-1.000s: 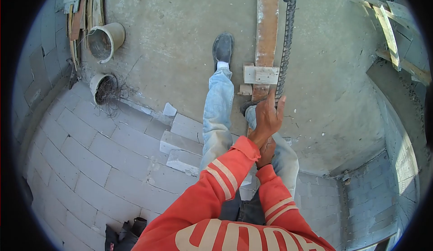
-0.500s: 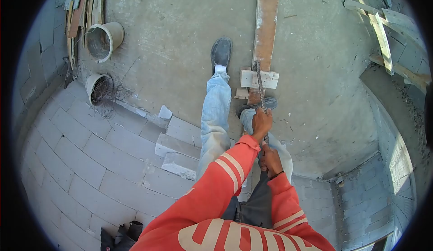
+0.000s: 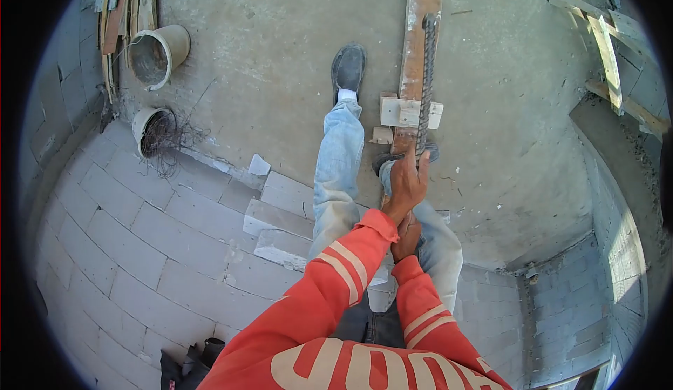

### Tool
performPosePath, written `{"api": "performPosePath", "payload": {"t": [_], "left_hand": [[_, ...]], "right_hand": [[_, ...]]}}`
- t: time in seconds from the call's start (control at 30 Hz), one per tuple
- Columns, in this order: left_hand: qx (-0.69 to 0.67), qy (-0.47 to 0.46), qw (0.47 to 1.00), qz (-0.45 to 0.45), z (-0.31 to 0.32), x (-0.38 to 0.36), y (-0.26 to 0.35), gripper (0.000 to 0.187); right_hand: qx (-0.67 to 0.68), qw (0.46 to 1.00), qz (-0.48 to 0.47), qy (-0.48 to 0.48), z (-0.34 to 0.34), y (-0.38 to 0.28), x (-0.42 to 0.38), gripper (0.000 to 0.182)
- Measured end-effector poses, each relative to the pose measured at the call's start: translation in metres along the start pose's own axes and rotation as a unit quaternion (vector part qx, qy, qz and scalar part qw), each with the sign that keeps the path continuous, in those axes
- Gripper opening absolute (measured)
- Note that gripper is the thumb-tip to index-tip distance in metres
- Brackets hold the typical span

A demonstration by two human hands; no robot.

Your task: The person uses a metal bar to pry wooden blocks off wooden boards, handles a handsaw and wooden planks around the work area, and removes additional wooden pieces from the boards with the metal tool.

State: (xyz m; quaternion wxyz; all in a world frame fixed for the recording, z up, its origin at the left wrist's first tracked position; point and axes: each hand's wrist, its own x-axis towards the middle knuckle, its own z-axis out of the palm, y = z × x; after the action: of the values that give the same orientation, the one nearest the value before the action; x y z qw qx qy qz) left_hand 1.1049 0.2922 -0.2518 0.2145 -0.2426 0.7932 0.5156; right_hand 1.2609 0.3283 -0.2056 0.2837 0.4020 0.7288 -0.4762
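Note:
My left hand (image 3: 409, 182) is closed around a ribbed steel rebar bar (image 3: 427, 74), its thumb lying along the shaft. Lower down, my right hand (image 3: 406, 239) is also closed, on the bar's near end, partly hidden by my left wrist. The bar's far end, slightly bent, points away from me above a long wooden plank (image 3: 420, 46). A short pale board (image 3: 412, 113) lies across the plank, and a small wood block (image 3: 381, 135) sits beside it. My right shoe (image 3: 385, 160), partly covered by my hand, rests on the plank.
My left shoe (image 3: 348, 67) is on the concrete floor. Two buckets, one upper (image 3: 170, 48) and one lower (image 3: 146, 129) with tangled wire, stand at left near stacked boards (image 3: 126, 22). Pale blocks (image 3: 279, 218) lie below. Broken timber (image 3: 604, 53) is at upper right.
The rebar bar's far end has swung up off the short board and forward. Both hands keep their grip, drawn closer together, with my left hand now nearly over the right.

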Motion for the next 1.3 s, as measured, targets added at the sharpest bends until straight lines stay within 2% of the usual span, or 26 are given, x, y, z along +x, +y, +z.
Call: {"api": "performPosePath", "payload": {"t": [0.03, 0.07, 0.1, 0.13, 0.17, 0.23, 0.27, 0.33, 0.37, 0.4, 0.43, 0.47, 0.53, 0.6, 0.67, 0.7, 0.73, 0.77, 0.8, 0.9, 0.97, 1.1, 1.17, 1.2, 1.27, 1.3], "left_hand": [[0.042, -0.029, 0.996, -0.072, 0.008, -0.020, -0.044, 0.035], [0.113, -0.047, 0.983, -0.134, 0.012, -0.044, -0.084, 0.036], [0.180, -0.059, 0.963, -0.194, 0.017, -0.054, -0.108, 0.037], [0.175, -0.048, 0.966, -0.184, 0.027, -0.035, -0.111, 0.037], [0.174, -0.042, 0.969, -0.168, 0.030, -0.025, -0.116, 0.038], [0.165, -0.067, 0.966, -0.188, 0.019, -0.049, -0.105, 0.040], [0.160, -0.052, 0.971, -0.173, 0.021, -0.037, -0.099, 0.040], [0.172, -0.060, 0.957, -0.226, 0.026, -0.039, -0.089, 0.044], [0.163, -0.077, 0.947, -0.267, 0.022, -0.031, -0.072, 0.046], [0.161, -0.078, 0.947, -0.268, 0.022, -0.026, -0.068, 0.046], [0.146, -0.076, 0.952, -0.259, 0.023, -0.019, -0.066, 0.046], [0.133, -0.074, 0.956, -0.253, 0.022, -0.016, -0.062, 0.046], [0.134, -0.084, 0.952, -0.263, 0.020, -0.007, -0.054, 0.046], [0.138, -0.101, 0.946, -0.277, 0.012, -0.008, -0.045, 0.046], [0.089, -0.064, 0.969, -0.220, 0.006, -0.010, -0.033, 0.044], [0.089, -0.070, 0.970, -0.217, 0.003, -0.007, -0.023, 0.044], [0.063, -0.068, 0.981, -0.172, -0.001, -0.009, -0.013, 0.043], [0.038, -0.064, 0.989, -0.131, -0.006, -0.013, -0.002, 0.043], [0.041, -0.068, 0.988, -0.133, -0.009, -0.012, 0.011, 0.043], [-0.010, -0.073, 0.995, -0.066, -0.005, -0.003, 0.035, 0.038], [-0.018, -0.030, 0.998, 0.055, 0.010, 0.004, 0.038, 0.041], [0.030, -0.067, 0.996, 0.042, 0.038, -0.002, 0.013, 0.046], [0.125, -0.073, 0.989, -0.005, 0.056, -0.020, -0.031, 0.046], [0.125, -0.077, 0.989, -0.003, 0.061, -0.029, -0.051, 0.046], [0.225, -0.150, 0.948, -0.166, 0.057, -0.034, -0.072, 0.045], [0.225, -0.149, 0.949, -0.162, 0.060, -0.030, -0.072, 0.045]], "right_hand": [[-0.052, 0.997, 0.054, -0.025, 0.002, 0.027, -0.011, 0.042], [-0.050, 0.997, 0.053, -0.021, 0.004, 0.032, -0.028, 0.042], [-0.131, 0.985, 0.108, -0.021, 0.010, 0.035, -0.038, 0.044], [-0.210, 0.965, 0.154, -0.020, 0.016, 0.037, -0.027, 0.046], [-0.206, 0.967, 0.149, -0.021, 0.022, 0.042, -0.014, 0.046], [-0.145, 0.945, 0.283, -0.074, -0.006, 0.055, -0.055, 0.055], [-0.101, 0.943, 0.303, -0.091, -0.001, 0.051, -0.026, 0.059], [-0.108, 0.939, 0.312, -0.090, -0.013, -0.001, -0.013, 0.061], [-0.034, 0.926, 0.359, -0.110, -0.024, -0.028, -0.013, 0.058], [0.042, 0.908, 0.398, -0.128, -0.032, -0.057, -0.007, 0.056], [0.057, 0.909, 0.396, -0.118, -0.034, -0.093, -0.006, 0.053], [0.055, 0.909, 0.395, -0.119, -0.040, -0.110, -0.003, 0.053], [0.156, 0.863, 0.461, -0.132, -0.045, -0.127, 0.005, 0.053], [0.134, 0.881, 0.438, -0.121, -0.040, -0.126, -0.002, 0.055], [0.113, 0.899, 0.409, -0.105, -0.035, -0.115, -0.010, 0.056], [0.041, 0.950, 0.301, -0.066, -0.029, -0.102, -0.020, 0.057], [-0.033, 0.981, 0.192, -0.025, -0.025, -0.090, -0.029, 0.059], [-0.052, 0.990, 0.127, -0.017, -0.027, -0.081, -0.033, 0.060], [-0.050, 0.990, 0.132, -0.017, -0.027, -0.078, -0.034, 0.060], [0.030, 0.996, 0.073, 0.037, -0.025, -0.078, -0.024, 0.061], [0.061, 0.995, 0.063, 0.049, -0.030, -0.083, -0.013, 0.060], [0.104, 0.990, 0.066, 0.074, -0.024, -0.042, 0.000, 0.058], [0.118, 0.980, 0.153, 0.040, -0.015, 0.012, -0.002, 0.058], [0.120, 0.980, 0.154, 0.043, -0.014, 0.018, -0.005, 0.058], [-0.012, 0.979, 0.205, 0.011, -0.005, 0.023, -0.010, 0.058], [-0.040, 0.988, 0.142, 0.042, -0.002, 0.025, -0.010, 0.041]]}}
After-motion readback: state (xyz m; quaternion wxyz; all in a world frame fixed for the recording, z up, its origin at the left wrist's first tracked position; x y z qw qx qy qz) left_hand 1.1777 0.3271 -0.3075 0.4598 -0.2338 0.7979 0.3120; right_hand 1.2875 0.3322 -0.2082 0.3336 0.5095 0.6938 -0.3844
